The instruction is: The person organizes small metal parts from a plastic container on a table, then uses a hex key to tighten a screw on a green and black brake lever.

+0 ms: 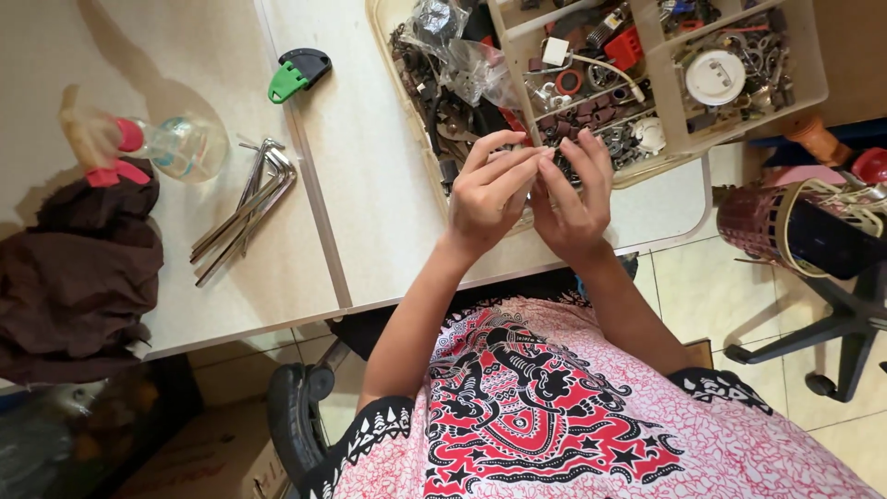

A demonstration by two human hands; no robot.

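Red, black and white patterned cloth [545,416] covered the person's lap at the bottom of the view, nearest the camera, above a black chair wheel [294,407]. Far left, a dark brown rag [74,268] lay heaped on the white table [370,185], touching a clear spray bottle [176,146] with a pink trigger. Just right of the bottle a bundle of metal hex keys [248,208] lay fanned out, and above them a small green and black tool [297,72] sat near the seam between the two tabletops. The left hand [488,192] and the right hand [575,199] met fingertip to fingertip over the table's front edge, fingers curled together around something small and dark [554,171]; what exactly it was could not be told, nor whether either hand pinched it firmly. Behind the hands stood a beige compartment tray [804,88] full of dark hardware, crumpled clear bags, a red part and a white round disc. Far right, a dark red mesh basket [748,220] stood beside an office chair base [845,333] on the tiled floor
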